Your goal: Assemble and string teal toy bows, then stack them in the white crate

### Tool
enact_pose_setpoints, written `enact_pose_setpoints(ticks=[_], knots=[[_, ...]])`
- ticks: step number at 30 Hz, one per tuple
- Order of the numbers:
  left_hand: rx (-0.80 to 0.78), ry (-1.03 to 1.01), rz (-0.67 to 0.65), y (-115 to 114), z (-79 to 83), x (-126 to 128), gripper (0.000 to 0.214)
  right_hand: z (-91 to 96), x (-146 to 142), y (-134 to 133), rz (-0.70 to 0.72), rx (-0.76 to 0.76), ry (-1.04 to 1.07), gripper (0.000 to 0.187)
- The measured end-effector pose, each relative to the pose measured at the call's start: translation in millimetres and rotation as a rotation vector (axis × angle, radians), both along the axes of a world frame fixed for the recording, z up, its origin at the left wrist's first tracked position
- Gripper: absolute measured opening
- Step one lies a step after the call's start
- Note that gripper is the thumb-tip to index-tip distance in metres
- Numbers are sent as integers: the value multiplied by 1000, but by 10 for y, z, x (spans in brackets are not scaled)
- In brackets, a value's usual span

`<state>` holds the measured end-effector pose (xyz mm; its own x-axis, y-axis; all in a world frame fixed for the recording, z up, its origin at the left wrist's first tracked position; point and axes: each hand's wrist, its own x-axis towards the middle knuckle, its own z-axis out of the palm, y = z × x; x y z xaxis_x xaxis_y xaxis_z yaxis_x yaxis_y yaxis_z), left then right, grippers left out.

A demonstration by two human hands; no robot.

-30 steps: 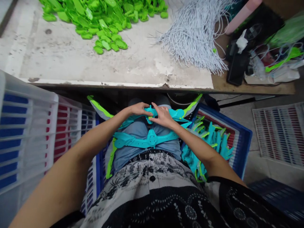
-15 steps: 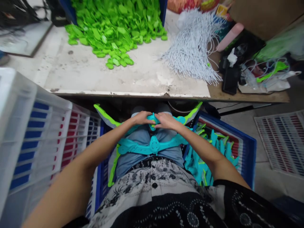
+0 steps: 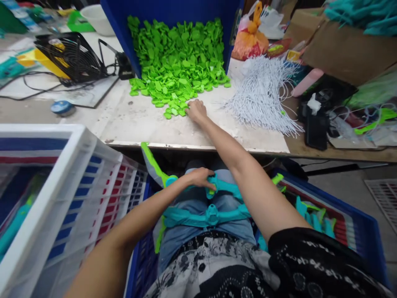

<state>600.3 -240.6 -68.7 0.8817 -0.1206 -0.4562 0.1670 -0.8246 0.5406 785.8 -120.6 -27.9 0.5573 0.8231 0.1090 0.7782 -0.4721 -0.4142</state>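
My left hand [image 3: 201,178] is closed on the hub of a turquoise plastic bow-shaped part [image 3: 229,187] above my lap. A small lime-green bit shows at that hub, beside my thumb. Nearer my waist, a second turquoise bow-shaped part [image 3: 192,217] lies across my thighs. Grey-and-green limbs [image 3: 153,163] stick out at the left. On the table, my right hand [image 3: 197,111] has its fingers curled at the edge of a heap of small lime-green plastic pieces [image 3: 182,62]. Whether a piece is between those fingertips is hidden.
The heap spills from a tipped blue crate [image 3: 113,31]. White cords [image 3: 263,95] lie right of it, near a black phone [image 3: 316,131]. A black fan [image 3: 70,58] stands left. A white crate [image 3: 74,136] flanks me left; a blue crate [image 3: 362,231] with turquoise-green parts stands right.
My right hand has left the turquoise part and reached forward to the green heap. My left hand still holds the hub. The view has tilted up, showing more of the table.
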Motion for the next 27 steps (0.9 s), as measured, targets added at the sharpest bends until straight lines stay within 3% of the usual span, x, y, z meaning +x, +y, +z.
enact_pose_setpoints(ticks=[2, 5, 8, 11, 14, 17, 22, 25, 27], knots=[[45, -82, -56, 43, -33, -4, 61, 6, 4, 97, -38, -2, 27, 26], [245, -354, -55, -17, -186, -112, 42, 22, 40, 34, -23, 68, 21, 23], [405, -464, 20, -144, -390, -248, 45, 5, 99, -306, 119, 207, -47, 23], [430, -422, 136, -297, -496, -343, 54, -58, 151, -858, 330, 259, -104, 23], [388, -432, 237, -476, -430, -452, 47, -139, 194, -1398, 462, 260, -142, 23], [274, -370, 324, -656, -294, -640, 38, -199, 220, -1704, 491, 235, -160, 25], [13, 189, 255, -831, -244, -878, 47, -198, 167, -1676, 376, 114, -166, 16], [-54, 248, 261, -843, -278, -847, 37, -156, 31, -1673, 277, 126, -135, 16], [-97, 202, 328, -810, -296, -789, 34, -137, -148, -1852, 288, 192, -84, 16]])
